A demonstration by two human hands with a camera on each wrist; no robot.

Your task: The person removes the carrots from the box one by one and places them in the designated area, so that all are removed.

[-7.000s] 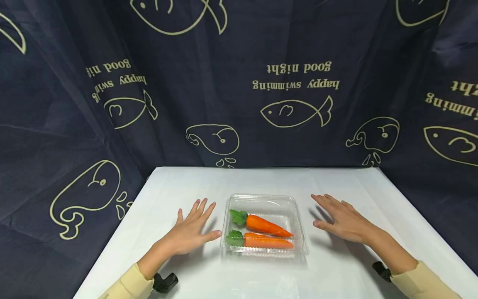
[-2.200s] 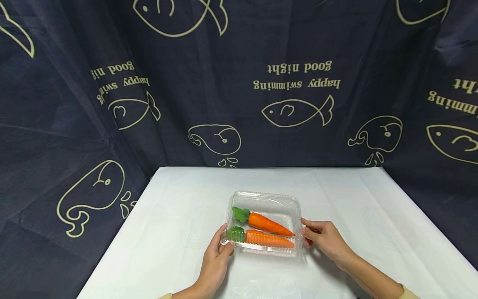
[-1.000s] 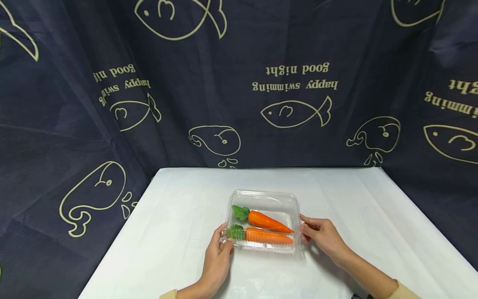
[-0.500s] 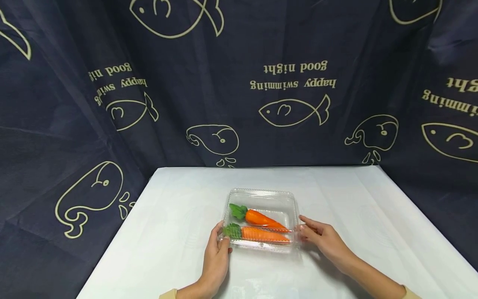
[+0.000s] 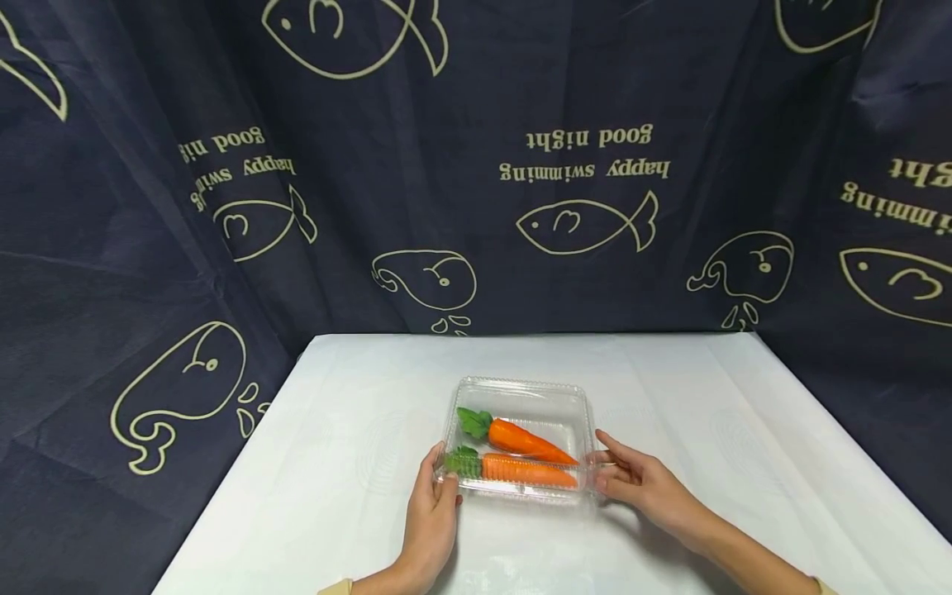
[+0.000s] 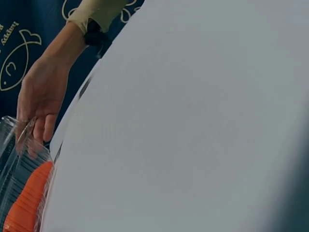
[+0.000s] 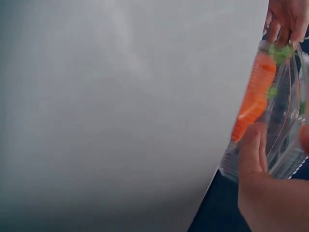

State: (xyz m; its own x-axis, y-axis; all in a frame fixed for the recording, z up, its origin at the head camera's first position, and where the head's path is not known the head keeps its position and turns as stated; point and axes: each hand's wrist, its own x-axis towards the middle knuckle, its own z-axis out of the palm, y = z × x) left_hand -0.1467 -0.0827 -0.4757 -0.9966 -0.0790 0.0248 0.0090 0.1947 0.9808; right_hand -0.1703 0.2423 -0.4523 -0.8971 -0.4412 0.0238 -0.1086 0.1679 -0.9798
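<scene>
A clear plastic clamshell container (image 5: 524, 387) with ribbed edges sits in the middle of the white table. Inside lie two orange carrots with green leafy tops: the rear carrot (image 5: 528, 441) slants, while the front carrot (image 5: 530, 471) lies along the near side. My left hand (image 5: 430, 522) grips the near left corner, thumb on the front. At the right side, my right hand (image 5: 645, 487) holds the edge, with its index finger stretched out and its thumb lower down. In the right wrist view, its fingers (image 7: 252, 147) press the container's side. Whether the lid is fastened I cannot tell.
A white cloth (image 5: 335, 413) covers the table. Behind and at both sides hangs a dark blue curtain (image 5: 476, 182) printed with fish, whales and upside-down lettering.
Earlier both hands were spread apart beside the container; they then took hold of its sides. Over the last half second my right index finger and thumb have spread apart at the right edge.
</scene>
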